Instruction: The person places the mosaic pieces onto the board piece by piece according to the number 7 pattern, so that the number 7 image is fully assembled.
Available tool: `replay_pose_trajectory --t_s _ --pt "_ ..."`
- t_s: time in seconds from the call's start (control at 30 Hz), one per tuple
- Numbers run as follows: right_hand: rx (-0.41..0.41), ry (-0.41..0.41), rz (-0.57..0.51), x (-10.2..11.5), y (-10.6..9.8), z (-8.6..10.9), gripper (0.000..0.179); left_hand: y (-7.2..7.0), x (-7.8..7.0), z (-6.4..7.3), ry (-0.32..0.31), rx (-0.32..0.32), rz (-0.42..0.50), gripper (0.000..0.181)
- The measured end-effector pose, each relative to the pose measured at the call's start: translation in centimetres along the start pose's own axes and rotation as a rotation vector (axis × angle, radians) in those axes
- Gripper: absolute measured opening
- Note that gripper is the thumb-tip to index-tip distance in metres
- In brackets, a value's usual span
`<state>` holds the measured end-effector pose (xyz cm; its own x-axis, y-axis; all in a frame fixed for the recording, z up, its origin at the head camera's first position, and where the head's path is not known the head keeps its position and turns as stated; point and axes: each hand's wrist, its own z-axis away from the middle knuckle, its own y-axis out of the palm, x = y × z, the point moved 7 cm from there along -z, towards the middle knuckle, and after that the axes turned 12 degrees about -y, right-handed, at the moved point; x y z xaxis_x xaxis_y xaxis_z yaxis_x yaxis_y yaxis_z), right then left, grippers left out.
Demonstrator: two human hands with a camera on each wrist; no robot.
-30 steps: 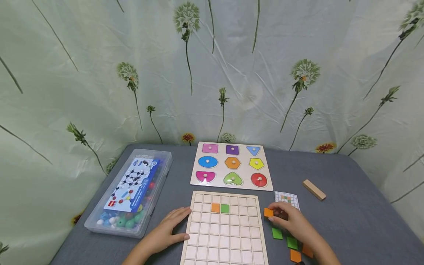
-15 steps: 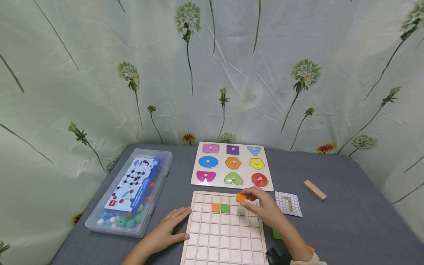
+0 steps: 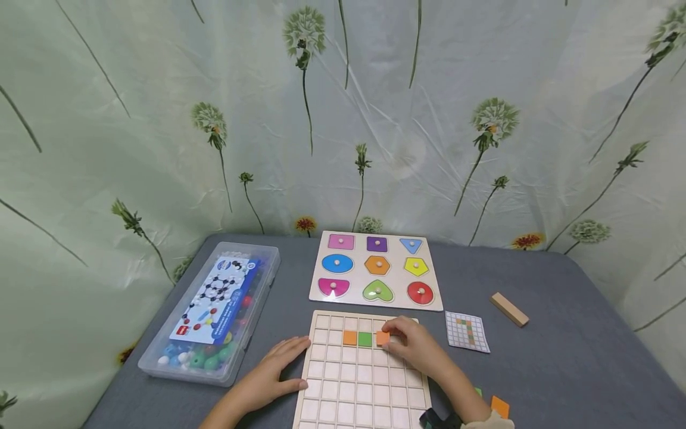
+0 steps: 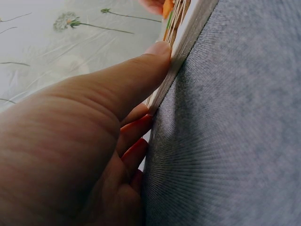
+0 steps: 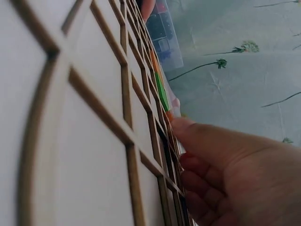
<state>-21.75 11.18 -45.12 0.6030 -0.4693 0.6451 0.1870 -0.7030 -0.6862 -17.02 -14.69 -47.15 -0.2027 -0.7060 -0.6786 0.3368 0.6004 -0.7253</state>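
Observation:
My right hand point(image 3: 415, 348) pinches an orange square tile point(image 3: 382, 338) between thumb and fingers, low over the second row of a wooden grid board point(image 3: 356, 393). To its left sit a green tile point(image 3: 364, 339) and another orange tile point(image 3: 349, 338), side by side in cells of that row. In the right wrist view, the right thumb tip point(image 5: 181, 123) partly covers the held tile. My left hand point(image 3: 273, 372) rests at the board's left edge with fingers extended; the left wrist view has its thumb point(image 4: 136, 70) against the board's side.
A knobbed shape puzzle point(image 3: 396, 286) lies behind the board. On the left is a clear plastic box point(image 3: 236, 366) of beads. To the right lie a pattern card point(image 3: 452, 339), a wooden block point(image 3: 509, 309) and an orange tile point(image 3: 500, 407); the right forearm partly hides loose tiles.
My right hand has carried the orange tile leftward from beside the card, across the board, and down to the cell area right of the green tile. The left hand stays put.

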Motion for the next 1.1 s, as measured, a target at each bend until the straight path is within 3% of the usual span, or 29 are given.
replay_pose_trajectory --t_s 0.17,0.53,0.7,0.9,1.1 --pt "0.021 -0.021 0.028 0.2 0.2 0.0 0.022 0.0 0.0 0.1 0.004 -0.004 -0.005 0.075" --pt "-0.003 0.001 0.002 -0.1 0.2 0.2 0.014 0.0 -0.1 0.0 0.005 -0.005 -0.003 0.074" --pt "0.007 0.030 -0.017 0.0 -0.1 0.3 0.020 0.1 0.0 0.0 -0.002 -0.002 -0.004 0.074" --pt "-0.009 0.069 -0.046 0.6 -2.3 0.9 0.031 0.1 0.1 0.0 -0.007 -0.003 0.000 0.074" --pt "-0.014 0.117 0.009 0.6 -5.0 3.0 0.036 0.1 0.1 0.0 0.000 -0.015 -0.007 0.074"
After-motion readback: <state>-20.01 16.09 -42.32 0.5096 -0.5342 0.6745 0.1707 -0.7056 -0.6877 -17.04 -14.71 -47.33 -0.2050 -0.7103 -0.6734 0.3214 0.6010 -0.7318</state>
